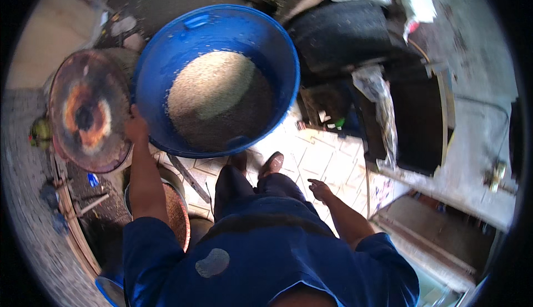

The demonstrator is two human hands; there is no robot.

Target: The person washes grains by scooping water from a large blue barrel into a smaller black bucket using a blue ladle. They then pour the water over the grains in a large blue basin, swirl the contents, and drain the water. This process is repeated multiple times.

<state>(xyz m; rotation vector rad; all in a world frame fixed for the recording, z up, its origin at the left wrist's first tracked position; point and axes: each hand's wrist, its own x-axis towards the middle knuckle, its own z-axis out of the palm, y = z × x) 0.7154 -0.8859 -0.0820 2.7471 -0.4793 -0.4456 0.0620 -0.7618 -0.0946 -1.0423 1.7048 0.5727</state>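
A large blue plastic drum (287, 36) stands before me, its mouth facing up. Pale grain (208, 82) lies inside it, partly in sunlight and partly in shadow. At the drum's left rim is my left hand (136, 127), blurred, between that rim and a rusty metal drum (118, 78). Its grip is hidden. My right hand (320, 190) hangs over the floor at my right side with nothing in it, the index finger stretched out. Under my left forearm stands a bucket (186, 219) of reddish-brown grain.
Pale floor tiles (325, 157) lie around my shoes (272, 163). A black tub (341, 32) sits at the back right. A concrete counter (470, 198) with a clear plastic sheet (385, 111) runs along the right. On the left are wooden strips (68, 211) and a flat bar (189, 178).
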